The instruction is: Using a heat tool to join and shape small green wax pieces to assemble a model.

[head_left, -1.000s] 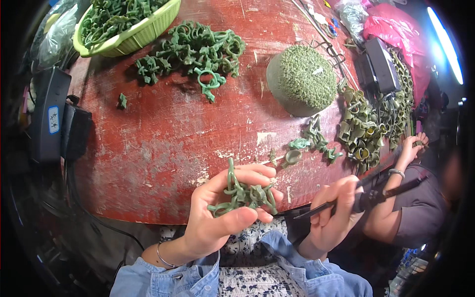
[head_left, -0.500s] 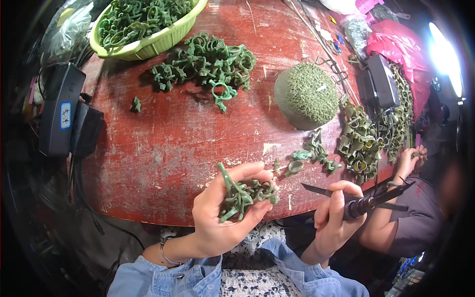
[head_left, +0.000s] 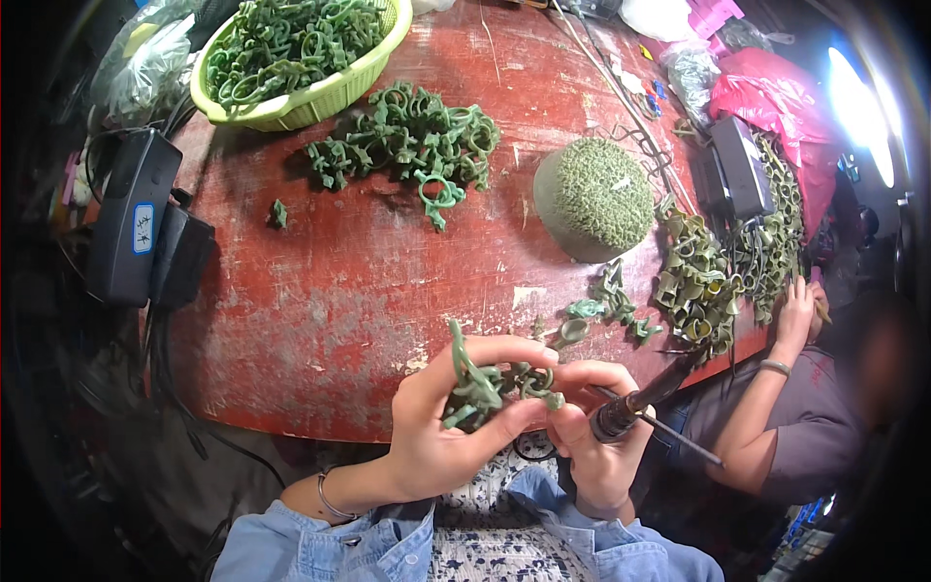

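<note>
My left hand [head_left: 427, 417] is curled around a clump of green ring-shaped pieces [head_left: 475, 398], waxy-looking, with a stem-like piece sticking up past the fingers. Close against it, my right hand [head_left: 603, 436] has thumb and forefinger at the clump's right edge, by a small ring end. Gripped in that same hand is a black-handled tool [head_left: 617, 417], its thicker end pointing up and right. A thin dark rod also passes through the right hand and sticks out to the lower right. Fingers hide the tips of both.
Beyond my hands lie a heap of green rings [head_left: 417, 136] and a yellow-green basket [head_left: 310, 105] of more. A crumb-topped round block [head_left: 596, 199] stands by olive pieces [head_left: 698, 281]. Black boxes [head_left: 136, 218] are at left; a co-worker's hand [head_left: 797, 315] is at right.
My right hand has moved left to meet the clump, and its tool has turned so the black end points up and right. My left hand has shifted slightly right, still holding the pieces.
</note>
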Action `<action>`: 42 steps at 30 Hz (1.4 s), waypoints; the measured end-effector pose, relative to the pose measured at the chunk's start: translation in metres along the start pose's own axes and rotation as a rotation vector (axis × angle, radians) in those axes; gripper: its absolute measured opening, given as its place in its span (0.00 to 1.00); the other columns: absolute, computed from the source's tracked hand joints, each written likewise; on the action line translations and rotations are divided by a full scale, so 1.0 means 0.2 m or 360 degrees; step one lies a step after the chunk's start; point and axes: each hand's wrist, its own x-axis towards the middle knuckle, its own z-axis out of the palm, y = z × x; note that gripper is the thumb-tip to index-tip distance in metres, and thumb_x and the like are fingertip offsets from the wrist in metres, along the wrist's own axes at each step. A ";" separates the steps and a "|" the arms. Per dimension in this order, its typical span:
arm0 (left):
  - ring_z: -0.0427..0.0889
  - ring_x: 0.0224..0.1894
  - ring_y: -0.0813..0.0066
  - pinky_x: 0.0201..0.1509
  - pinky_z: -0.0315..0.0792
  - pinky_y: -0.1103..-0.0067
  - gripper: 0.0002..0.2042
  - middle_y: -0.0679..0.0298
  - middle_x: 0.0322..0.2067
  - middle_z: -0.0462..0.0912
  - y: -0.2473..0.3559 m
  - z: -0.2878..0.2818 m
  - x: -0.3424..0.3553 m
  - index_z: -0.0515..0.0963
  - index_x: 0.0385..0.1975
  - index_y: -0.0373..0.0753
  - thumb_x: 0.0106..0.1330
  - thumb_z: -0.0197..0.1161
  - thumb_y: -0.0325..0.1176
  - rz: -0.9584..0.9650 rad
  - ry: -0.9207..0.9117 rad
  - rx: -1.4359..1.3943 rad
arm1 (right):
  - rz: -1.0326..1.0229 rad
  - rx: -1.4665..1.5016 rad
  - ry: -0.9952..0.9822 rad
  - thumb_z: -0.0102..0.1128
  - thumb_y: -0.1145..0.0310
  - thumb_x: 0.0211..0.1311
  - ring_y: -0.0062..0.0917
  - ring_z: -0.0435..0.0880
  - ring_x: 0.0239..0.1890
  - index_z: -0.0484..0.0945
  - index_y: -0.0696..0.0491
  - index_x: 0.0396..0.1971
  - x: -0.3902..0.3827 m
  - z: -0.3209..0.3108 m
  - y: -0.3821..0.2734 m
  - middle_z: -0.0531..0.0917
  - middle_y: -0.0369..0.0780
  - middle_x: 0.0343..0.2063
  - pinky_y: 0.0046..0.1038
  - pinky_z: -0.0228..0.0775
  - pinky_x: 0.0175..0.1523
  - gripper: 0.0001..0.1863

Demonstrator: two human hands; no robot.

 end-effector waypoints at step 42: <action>0.78 0.36 0.75 0.39 0.75 0.83 0.20 0.60 0.41 0.67 -0.07 -0.03 -0.03 0.71 0.41 0.30 0.45 0.63 0.15 -0.0127 0.0242 0.0617 | -0.0440 -0.1340 -0.0008 0.61 0.60 0.52 0.33 0.76 0.17 0.72 0.63 0.29 -0.11 -0.22 0.17 0.75 0.43 0.18 0.25 0.67 0.23 0.19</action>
